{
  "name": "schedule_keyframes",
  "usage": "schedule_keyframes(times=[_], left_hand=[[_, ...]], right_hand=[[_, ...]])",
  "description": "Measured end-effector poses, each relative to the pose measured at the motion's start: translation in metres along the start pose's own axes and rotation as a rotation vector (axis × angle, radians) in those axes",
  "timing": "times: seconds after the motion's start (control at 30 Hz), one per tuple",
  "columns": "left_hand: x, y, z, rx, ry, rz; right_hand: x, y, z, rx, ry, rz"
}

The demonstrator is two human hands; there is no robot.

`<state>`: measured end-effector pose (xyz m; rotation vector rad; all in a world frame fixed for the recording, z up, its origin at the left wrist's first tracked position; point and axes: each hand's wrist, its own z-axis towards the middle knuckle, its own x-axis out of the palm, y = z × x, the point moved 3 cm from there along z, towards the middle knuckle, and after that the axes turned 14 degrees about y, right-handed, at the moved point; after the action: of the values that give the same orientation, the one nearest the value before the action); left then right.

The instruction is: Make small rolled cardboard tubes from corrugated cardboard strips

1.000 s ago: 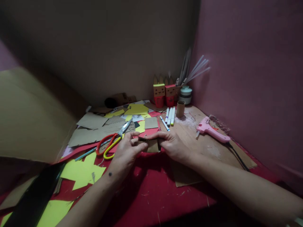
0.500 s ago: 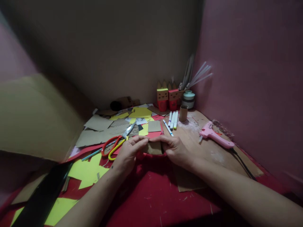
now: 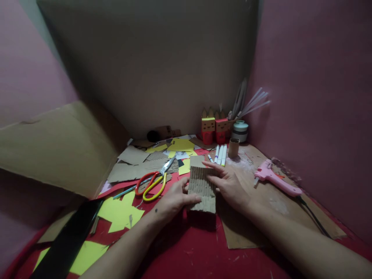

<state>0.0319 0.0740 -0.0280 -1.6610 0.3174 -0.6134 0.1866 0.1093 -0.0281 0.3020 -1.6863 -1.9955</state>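
Note:
A ridged piece of corrugated cardboard [image 3: 201, 188] is held upright over the red table surface [image 3: 192, 248], its ribbed face toward me. My left hand [image 3: 174, 199] grips its lower left edge with thumb and fingers. My right hand [image 3: 228, 186] lies along its right side, fingers spread across the upper right edge. Just left of the hands lie scissors [image 3: 152, 181] with red and yellow handles, blades pointing away.
A pink glue gun [image 3: 274, 179] lies on a brown cardboard sheet [image 3: 261, 217] at right. Markers [image 3: 220, 154], a cardboard tube [image 3: 233, 147], two small box figures [image 3: 215, 130] and a tape roll [image 3: 240, 130] stand at the back. Yellow paper scraps [image 3: 120, 211] and a large cardboard flap [image 3: 55, 145] fill the left.
The small folded cardboard between my fingertips has been opened out into a taller ridged sheet held upright. Both hands shifted right and nearer, and the view tilted up.

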Motion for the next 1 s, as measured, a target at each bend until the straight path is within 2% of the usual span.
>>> schedule_keyframes(times=[0.13,0.27,0.37,0.5,0.6,0.67,0.83,1.0], left_hand=[[0.003,0.0,-0.001,0.101,0.032,0.089],[0.0,-0.003,-0.004,0.154,0.041,0.176],[-0.002,-0.007,-0.005,0.13,0.025,0.13],[-0.003,-0.015,-0.008,0.128,-0.07,0.124],[-0.006,-0.02,-0.011,0.134,-0.168,0.251],[-0.009,-0.021,-0.012,0.111,-0.188,0.346],[-0.007,-0.021,-0.011,0.121,-0.091,0.51],[0.003,-0.021,-0.012,0.113,-0.042,0.51]], right_hand=[[-0.001,0.0,0.0,0.062,-0.018,0.054],[0.003,0.0,0.0,0.086,0.108,0.067],[0.006,-0.002,0.0,0.079,0.193,0.068],[0.004,-0.003,0.001,0.063,0.202,0.06],[0.0,-0.003,0.002,0.052,0.161,0.131],[-0.003,-0.003,0.004,0.029,0.147,0.171],[-0.008,-0.006,0.008,0.022,0.203,0.251],[-0.01,-0.009,0.007,0.038,0.267,0.264]])
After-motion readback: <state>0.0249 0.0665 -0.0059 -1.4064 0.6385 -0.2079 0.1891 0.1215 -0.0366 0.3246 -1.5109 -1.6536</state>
